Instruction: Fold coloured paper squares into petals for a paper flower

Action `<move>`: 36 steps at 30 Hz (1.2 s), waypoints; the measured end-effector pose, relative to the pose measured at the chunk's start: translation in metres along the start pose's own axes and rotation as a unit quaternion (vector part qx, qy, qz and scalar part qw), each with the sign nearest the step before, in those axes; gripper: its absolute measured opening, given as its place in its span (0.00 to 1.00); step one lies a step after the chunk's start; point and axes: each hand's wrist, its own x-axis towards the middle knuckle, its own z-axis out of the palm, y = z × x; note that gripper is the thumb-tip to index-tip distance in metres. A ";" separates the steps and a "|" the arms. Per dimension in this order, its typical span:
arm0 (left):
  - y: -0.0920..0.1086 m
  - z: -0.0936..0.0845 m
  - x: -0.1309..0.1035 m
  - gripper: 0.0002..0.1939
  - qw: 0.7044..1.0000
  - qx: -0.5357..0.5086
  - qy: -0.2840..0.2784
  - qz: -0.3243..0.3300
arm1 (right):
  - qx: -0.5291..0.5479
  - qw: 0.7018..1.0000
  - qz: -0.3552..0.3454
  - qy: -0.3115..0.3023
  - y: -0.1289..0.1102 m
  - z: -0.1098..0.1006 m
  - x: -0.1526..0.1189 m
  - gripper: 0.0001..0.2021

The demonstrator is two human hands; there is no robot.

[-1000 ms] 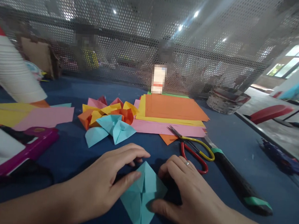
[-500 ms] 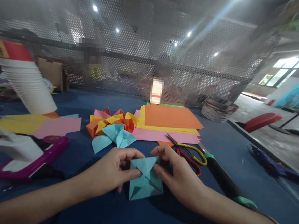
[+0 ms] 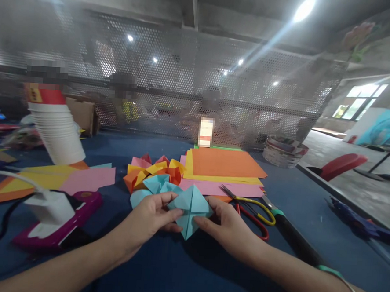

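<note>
**Blue diamond (image 3: 191,205) pinched from both sides**

Just the head view here, so that's what I'm going off. The folded paper diamond sits right between the two hands, one tip up, one tip down, with a crease running down the middle. Left hand (image 3: 151,214) has a narrow pinch on it: thumb flat on the front face near the lower left edge, index up by the left corner, the other fingers curled in low, next to the bottom part. Right hand (image 3: 231,225) is pretty much the mirror: thumb on the front just right of the crease, index up at the right corner and partly hidden by the paper. Can't tell whether the bottom tip touches the table (image 3: 160,276).

Stuff around it: more light-blue folded pieces (image 3: 161,186) are just behind the left hand, along with a pile of orange, yellow and pink ones (image 3: 155,170). Paper stack (image 3: 228,163) is straight behind the diamond. Scissors (image 3: 237,198) lie just beyond the right hand, with a black-handled tool (image 3: 298,240) beside them. Over on the left there's a purple power strip (image 3: 90,205) with a white plug (image 3: 50,207) on it, plus a leaning cup stack (image 3: 59,131) farther back.
</note>
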 end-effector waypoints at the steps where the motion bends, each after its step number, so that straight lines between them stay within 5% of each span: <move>1: 0.000 0.000 0.000 0.18 1.000 0.002 0.000 0.001 | -0.007 1.000 0.002 0.004 0.001 0.000 0.000 0.11; 14: -0.001 0.005 -0.002 0.23 0.998 0.043 -0.003 0.035 | -0.005 0.999 -0.023 0.028 0.001 -0.003 -0.015 0.13; 26: -0.003 0.011 -0.005 0.18 0.993 0.060 -0.086 -0.063 | 0.033 0.999 -0.026 0.024 -0.007 0.001 -0.024 0.20; 36: -0.006 0.009 -0.006 0.18 0.990 0.071 -0.033 -0.114 | -0.147 0.973 -0.110 0.137 -0.006 -0.001 -0.029 0.23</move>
